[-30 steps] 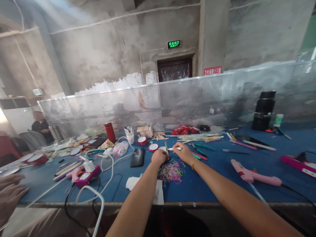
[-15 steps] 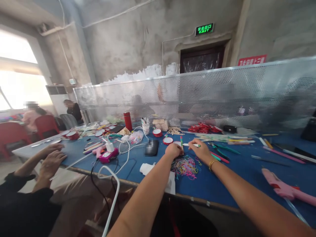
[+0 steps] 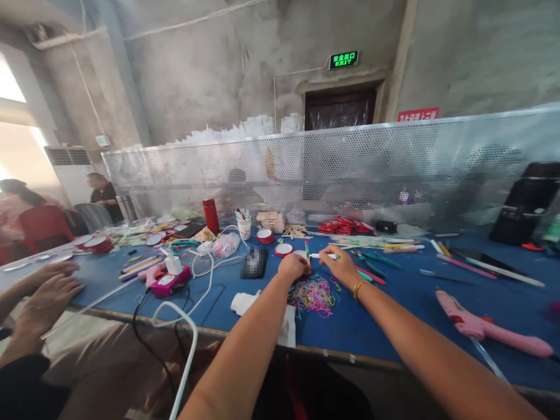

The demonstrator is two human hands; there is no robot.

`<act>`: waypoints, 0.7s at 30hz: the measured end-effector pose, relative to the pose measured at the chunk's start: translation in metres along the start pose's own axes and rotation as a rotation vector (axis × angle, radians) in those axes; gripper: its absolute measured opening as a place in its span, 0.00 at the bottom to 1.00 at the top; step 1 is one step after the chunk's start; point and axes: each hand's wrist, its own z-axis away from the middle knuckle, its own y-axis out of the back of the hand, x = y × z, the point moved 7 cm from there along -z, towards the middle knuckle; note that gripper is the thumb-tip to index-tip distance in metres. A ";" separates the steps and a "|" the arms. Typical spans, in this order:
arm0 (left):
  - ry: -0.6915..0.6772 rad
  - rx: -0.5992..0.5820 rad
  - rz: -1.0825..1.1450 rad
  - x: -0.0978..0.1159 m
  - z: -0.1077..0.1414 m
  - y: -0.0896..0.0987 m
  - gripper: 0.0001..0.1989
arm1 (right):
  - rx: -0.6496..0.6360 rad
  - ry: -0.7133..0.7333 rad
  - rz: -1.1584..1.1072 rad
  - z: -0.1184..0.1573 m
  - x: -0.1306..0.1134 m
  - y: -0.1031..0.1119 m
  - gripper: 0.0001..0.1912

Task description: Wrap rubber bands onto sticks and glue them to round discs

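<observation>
My left hand pinches the lower end of a small wooden craft stick, which stands upright and is coloured red and green towards its top. In my right hand is a white marker pen with a green end; its tip points left and meets or nearly meets the stick. Just below both hands lies a tangled heap of colourful rubber bands. Behind the left hand, a round red-rimmed piece with a white face rests on the blue table.
A pink glue gun lies at right, with green-handled pliers further back. To the left are a magenta power block, a white cable and a red thermos. Another person's hands rest at the table's left edge.
The view has swung to the right, so everything appears further left. Both hands keep hold of the stick and the marker with little visible movement relative to the table.
</observation>
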 end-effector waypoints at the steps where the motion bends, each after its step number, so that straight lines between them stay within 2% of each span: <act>1: -0.005 -0.006 0.005 -0.001 -0.001 -0.001 0.10 | 0.004 0.005 0.002 0.000 0.000 0.000 0.09; 8: 0.003 -0.001 0.009 -0.005 -0.006 -0.004 0.10 | 0.040 0.017 -0.004 -0.003 0.005 0.002 0.08; 21: -0.009 0.038 -0.012 0.002 0.003 0.003 0.10 | -0.012 0.028 0.006 -0.002 0.003 -0.001 0.09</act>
